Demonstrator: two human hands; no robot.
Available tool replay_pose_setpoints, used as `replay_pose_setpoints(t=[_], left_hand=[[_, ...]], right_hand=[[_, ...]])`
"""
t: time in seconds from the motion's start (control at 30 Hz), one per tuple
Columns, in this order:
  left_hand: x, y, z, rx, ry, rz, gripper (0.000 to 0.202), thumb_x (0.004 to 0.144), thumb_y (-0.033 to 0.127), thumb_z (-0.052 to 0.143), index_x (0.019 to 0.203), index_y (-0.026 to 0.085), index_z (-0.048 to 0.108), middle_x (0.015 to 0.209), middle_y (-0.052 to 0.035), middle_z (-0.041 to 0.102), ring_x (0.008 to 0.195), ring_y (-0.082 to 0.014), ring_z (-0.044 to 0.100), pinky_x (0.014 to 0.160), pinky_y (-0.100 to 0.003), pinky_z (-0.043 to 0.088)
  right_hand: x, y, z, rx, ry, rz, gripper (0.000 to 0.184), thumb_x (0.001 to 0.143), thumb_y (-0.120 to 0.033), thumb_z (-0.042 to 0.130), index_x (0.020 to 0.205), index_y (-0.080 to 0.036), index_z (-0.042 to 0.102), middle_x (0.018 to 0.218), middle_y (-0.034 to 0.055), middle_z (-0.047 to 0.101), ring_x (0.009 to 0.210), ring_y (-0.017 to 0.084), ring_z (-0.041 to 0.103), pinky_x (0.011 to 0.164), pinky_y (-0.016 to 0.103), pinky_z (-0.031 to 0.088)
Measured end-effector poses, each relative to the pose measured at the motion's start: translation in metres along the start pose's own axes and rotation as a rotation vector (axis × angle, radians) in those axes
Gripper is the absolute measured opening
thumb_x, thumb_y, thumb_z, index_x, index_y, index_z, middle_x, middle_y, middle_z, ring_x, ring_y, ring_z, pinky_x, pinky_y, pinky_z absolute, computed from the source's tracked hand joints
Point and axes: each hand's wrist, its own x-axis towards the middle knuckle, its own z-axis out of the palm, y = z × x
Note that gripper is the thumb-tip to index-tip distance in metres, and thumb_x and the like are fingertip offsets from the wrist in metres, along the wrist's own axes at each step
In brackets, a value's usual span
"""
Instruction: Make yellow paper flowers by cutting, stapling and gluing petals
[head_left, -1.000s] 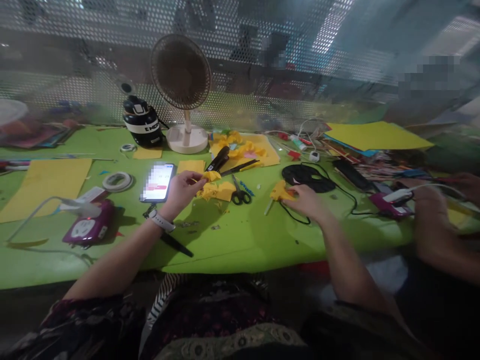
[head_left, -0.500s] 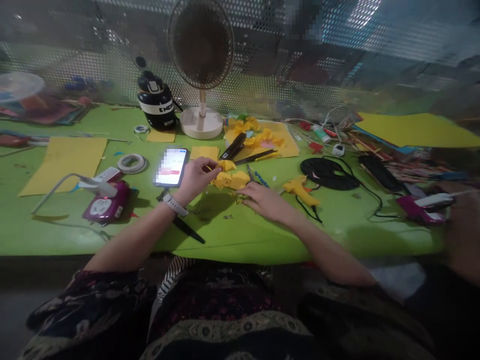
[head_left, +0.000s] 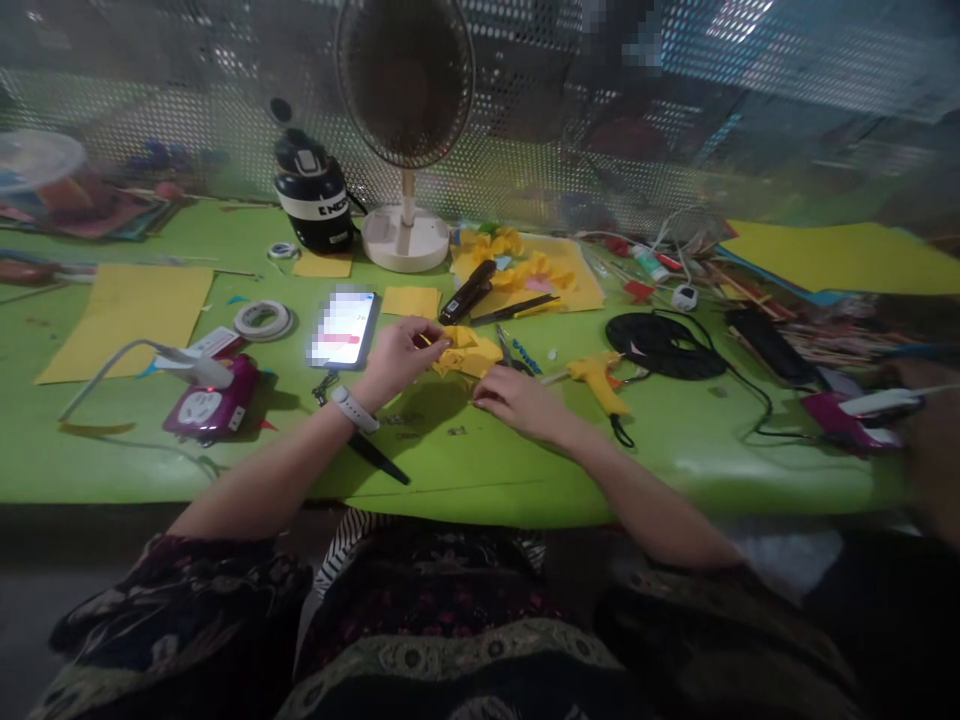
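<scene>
My left hand, with a white watch on the wrist, pinches the left side of a crumpled yellow paper flower. At the flower's lower right is my right hand. Its fingers are curled together, and I cannot make out what is between the fingertips. Just behind the right hand lie scissors, partly covered by it, with a blue twisted strip beside them. A yellow glue gun lies to the right. A black stapler rests behind the flower.
A lit phone, a tape roll and a purple power socket are on the left. A fan and a black bottle stand behind. Yellow petals lie on a paper sheet. Another person's arm is at far right.
My right hand's fingers have drawn together and lower, beside the flower. The flower has turned a little in my left hand, which stays on it. The view has shifted slightly.
</scene>
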Motion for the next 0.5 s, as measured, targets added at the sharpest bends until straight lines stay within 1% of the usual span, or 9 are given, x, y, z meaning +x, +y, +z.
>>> replay_pose_setpoints(t=[0.07,0.17,0.27,0.4,0.5], left_hand=[[-0.002,0.001,0.001,-0.001,-0.011,0.001,0.012,0.079,0.027,0.075,0.08,0.015,0.074,0.076,-0.0067,0.072,0.062,-0.0138,0.063,0.054,-0.026,0.052],[-0.004,0.002,0.003,-0.014,-0.018,0.002,0.013,0.079,0.029,0.075,0.08,0.016,0.073,0.075,-0.006,0.072,0.061,-0.014,0.063,0.053,-0.027,0.052],[-0.006,0.003,0.006,-0.025,-0.023,0.032,0.012,0.08,0.029,0.073,0.08,0.017,0.073,0.075,-0.0052,0.071,0.061,-0.013,0.062,0.054,-0.027,0.053],[-0.01,0.008,0.008,0.063,-0.01,0.169,0.012,0.083,0.029,0.071,0.079,0.018,0.073,0.076,-0.0052,0.07,0.066,-0.0139,0.062,0.058,-0.027,0.054],[-0.014,0.013,0.01,0.156,0.024,0.272,0.012,0.086,0.028,0.068,0.081,0.018,0.073,0.08,-0.006,0.069,0.067,-0.0141,0.062,0.058,-0.026,0.053]], right_hand=[[-0.001,-0.005,-0.003,0.09,0.059,0.05,0.006,0.091,-0.017,0.063,0.088,-0.018,0.068,0.093,0.0064,0.071,0.086,0.018,0.065,0.079,0.034,0.05],[-0.003,-0.015,-0.011,0.288,0.157,0.146,0.005,0.09,-0.02,0.063,0.088,-0.018,0.067,0.081,0.0024,0.071,0.072,0.015,0.065,0.071,0.031,0.052],[-0.002,-0.025,-0.022,0.423,0.247,0.207,0.006,0.088,-0.023,0.065,0.086,-0.018,0.067,0.077,0.0018,0.071,0.067,0.015,0.066,0.067,0.031,0.054],[0.004,-0.034,-0.032,0.465,0.342,0.235,0.01,0.088,-0.027,0.064,0.085,-0.018,0.068,0.079,0.0041,0.072,0.066,0.015,0.067,0.065,0.032,0.056],[0.012,-0.038,-0.03,0.385,0.43,0.218,0.01,0.089,-0.026,0.064,0.084,-0.019,0.068,0.081,0.0044,0.073,0.067,0.016,0.067,0.065,0.031,0.055]])
